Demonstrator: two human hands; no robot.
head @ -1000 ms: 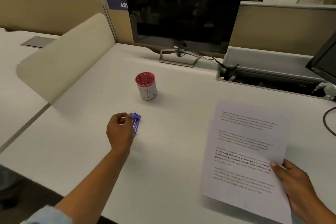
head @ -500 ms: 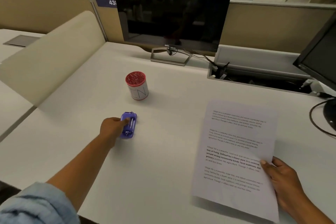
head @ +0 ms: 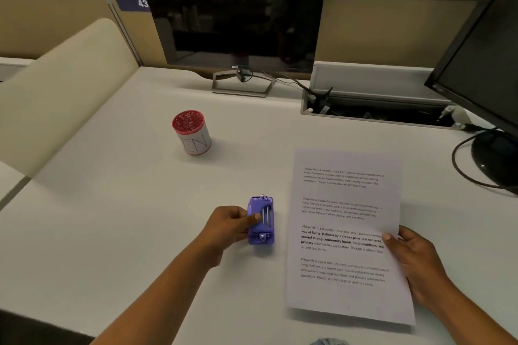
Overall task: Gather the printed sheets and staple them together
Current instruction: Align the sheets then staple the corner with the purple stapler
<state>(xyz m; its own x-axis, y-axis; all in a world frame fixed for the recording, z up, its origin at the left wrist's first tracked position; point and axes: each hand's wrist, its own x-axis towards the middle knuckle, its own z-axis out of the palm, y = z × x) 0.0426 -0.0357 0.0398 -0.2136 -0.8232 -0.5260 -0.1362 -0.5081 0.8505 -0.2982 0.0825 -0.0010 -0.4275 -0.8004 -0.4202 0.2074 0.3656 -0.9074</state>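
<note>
A small purple stapler (head: pixel 261 221) is in my left hand (head: pixel 228 228), gripped from its left side with the thumb across its top, just left of the paper. The printed sheets (head: pixel 346 232), white with four blocks of text, are held at their right edge by my right hand (head: pixel 414 263), thumb on top. The stack is raised a little over the white desk (head: pixel 117 232) and casts a shadow. How many sheets are in the stack cannot be told.
A red-rimmed white cup (head: pixel 192 131) stands behind the stapler to the left. A dark monitor (head: pixel 238 8) sits at the back, another monitor (head: pixel 485 64) at the right with its base and cable. An open cable tray (head: pixel 375 109) lies behind the paper.
My left hand has closed on the stapler and carried it right, from near the cup to beside the sheets. The right hand keeps its hold on the paper.
</note>
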